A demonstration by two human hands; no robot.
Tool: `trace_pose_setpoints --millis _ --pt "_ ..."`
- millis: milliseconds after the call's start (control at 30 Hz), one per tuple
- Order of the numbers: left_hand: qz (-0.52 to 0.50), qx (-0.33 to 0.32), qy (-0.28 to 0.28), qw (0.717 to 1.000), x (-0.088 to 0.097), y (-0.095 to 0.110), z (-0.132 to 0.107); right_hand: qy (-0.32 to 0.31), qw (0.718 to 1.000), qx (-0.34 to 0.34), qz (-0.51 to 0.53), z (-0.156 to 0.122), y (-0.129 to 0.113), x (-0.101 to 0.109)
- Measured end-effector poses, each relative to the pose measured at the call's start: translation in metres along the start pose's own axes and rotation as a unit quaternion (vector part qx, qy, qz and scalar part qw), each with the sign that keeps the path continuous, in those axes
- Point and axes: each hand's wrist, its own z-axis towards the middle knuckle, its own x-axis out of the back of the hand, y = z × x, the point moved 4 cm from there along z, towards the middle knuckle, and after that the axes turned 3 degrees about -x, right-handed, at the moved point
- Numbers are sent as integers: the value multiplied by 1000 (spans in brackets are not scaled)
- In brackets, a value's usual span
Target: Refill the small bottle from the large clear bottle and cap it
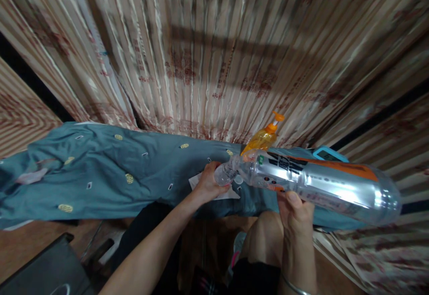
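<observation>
My right hand (296, 212) grips a big clear plastic bottle (321, 181) with a silver and orange label, tipped on its side with the neck pointing left. The bottle's mouth meets a small clear container (224, 174) that my left hand (208, 183) holds over a white paper (197, 181) lying on the blue-green cloth (110, 174). Behind the big bottle stands an orange pump bottle (263, 138) with an orange nozzle.
A striped patterned curtain (214, 53) hangs behind the cloth-covered surface. A light-blue device (330, 154) lies at the back right, partly hidden by the big bottle. A dark object (50, 270) sits at lower left. My knees (264, 232) are below the surface's front edge.
</observation>
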Motion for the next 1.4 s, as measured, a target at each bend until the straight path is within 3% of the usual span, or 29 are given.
trace_pose_setpoints --millis 1400 --pt "-12 5 2 1000 -1 -2 1 10 1000 1 17 1 -2 -1"
